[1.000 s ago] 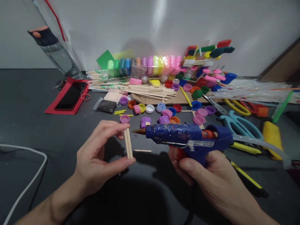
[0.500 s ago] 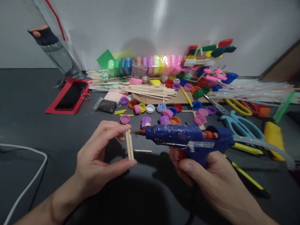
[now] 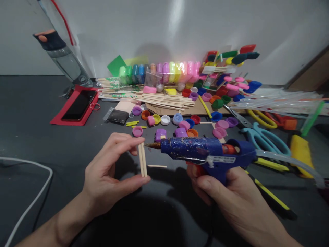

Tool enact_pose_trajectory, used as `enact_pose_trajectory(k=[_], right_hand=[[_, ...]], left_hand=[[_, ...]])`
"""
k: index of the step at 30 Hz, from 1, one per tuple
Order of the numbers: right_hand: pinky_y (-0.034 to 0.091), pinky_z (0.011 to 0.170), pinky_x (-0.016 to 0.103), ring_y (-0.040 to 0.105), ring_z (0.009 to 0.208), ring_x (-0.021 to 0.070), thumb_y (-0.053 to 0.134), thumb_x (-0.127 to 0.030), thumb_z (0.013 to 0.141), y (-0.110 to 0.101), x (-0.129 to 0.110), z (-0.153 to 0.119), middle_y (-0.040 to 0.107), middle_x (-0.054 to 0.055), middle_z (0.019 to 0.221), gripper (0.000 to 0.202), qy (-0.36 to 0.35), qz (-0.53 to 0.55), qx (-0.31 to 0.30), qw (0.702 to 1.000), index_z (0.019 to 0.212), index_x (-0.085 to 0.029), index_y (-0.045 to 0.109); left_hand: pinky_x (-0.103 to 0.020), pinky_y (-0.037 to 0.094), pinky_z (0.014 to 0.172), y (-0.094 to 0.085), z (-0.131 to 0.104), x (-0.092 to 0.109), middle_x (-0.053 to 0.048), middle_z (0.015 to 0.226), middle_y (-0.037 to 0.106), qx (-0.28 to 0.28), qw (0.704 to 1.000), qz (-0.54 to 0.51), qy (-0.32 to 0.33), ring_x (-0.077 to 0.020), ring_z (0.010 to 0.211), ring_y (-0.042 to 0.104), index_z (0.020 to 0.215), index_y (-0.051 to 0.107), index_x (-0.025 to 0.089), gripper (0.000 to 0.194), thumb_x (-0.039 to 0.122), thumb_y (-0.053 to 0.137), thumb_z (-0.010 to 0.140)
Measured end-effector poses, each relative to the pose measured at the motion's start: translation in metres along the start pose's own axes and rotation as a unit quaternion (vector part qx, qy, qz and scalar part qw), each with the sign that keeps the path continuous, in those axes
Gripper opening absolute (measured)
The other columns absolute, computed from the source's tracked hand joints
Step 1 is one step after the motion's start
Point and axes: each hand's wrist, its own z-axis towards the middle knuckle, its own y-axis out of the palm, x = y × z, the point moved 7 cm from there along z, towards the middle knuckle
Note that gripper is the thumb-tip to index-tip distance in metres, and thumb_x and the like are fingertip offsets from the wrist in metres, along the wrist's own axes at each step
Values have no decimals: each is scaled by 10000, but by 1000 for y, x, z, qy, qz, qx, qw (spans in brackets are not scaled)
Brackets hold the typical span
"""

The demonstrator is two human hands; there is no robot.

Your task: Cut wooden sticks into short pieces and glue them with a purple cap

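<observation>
Left hand [image 3: 110, 171]: pinching sticks [image 3: 144, 160]
Right hand [image 3: 226, 192]: gripping glue gun [image 3: 192, 147]
Nozzle [image 3: 155, 145]: could burn fingertip [image 3: 139, 140] if jolted toward ten o'clock

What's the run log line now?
left hand: pinching pale wooden sticks | right hand: gripping blue plastic glue gun | pointed metal nozzle: near sticks' tops

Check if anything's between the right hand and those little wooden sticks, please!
Yes, the blue glue gun. The right hand holds it, and its nozzle points at the upper part of the sticks pinched in the left hand. Past the nozzle's tip, nothing visible is in the way.
</observation>
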Motion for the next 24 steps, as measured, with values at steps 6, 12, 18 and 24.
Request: enact_pose_trajectory(k=[6, 12, 18, 24], right_hand=[[316, 358, 203, 386, 433, 97, 725, -458, 696, -1, 3, 1, 468, -44, 477, 314, 32, -6, 8, 999, 562, -216, 575], [275, 336, 211, 355, 412, 92, 708, -460, 717, 1, -1, 2, 452, -42, 455, 340, 22, 0, 10, 1000, 532, -216, 561], [300, 355, 210, 378, 412, 93, 686, -454, 747, 2, -3, 4, 463, -44, 452, 342, 13, -4, -2, 1000, 540, -215, 554], [299, 360, 211, 388, 410, 91, 669, -464, 771, 2, -1, 3, 466, -43, 444, 372, 5, -18, -6, 1000, 532, -213, 535]], left_hand=[[-347, 484, 862, 1, 0, 0, -53, 1096, 593, -6, 1000, -2, 13, -223, 1012, 532, 1294, 611, 315, 621, 175, 809, 723], [-363, 506, 835, 0, 0, 2, -61, 1079, 610, 2, 1000, 26, 13, -231, 987, 554, 1275, 623, 302, 586, 224, 815, 726], [-364, 503, 857, 0, -1, 2, -66, 1085, 598, -1, 1000, 12, 12, -232, 1003, 539, 1289, 615, 304, 599, 202, 808, 732], [-396, 508, 849, 0, -1, 1, -75, 1084, 604, 0, 1000, 11, -5, -248, 997, 539, 1278, 622, 317, 577, 235, 809, 738]])
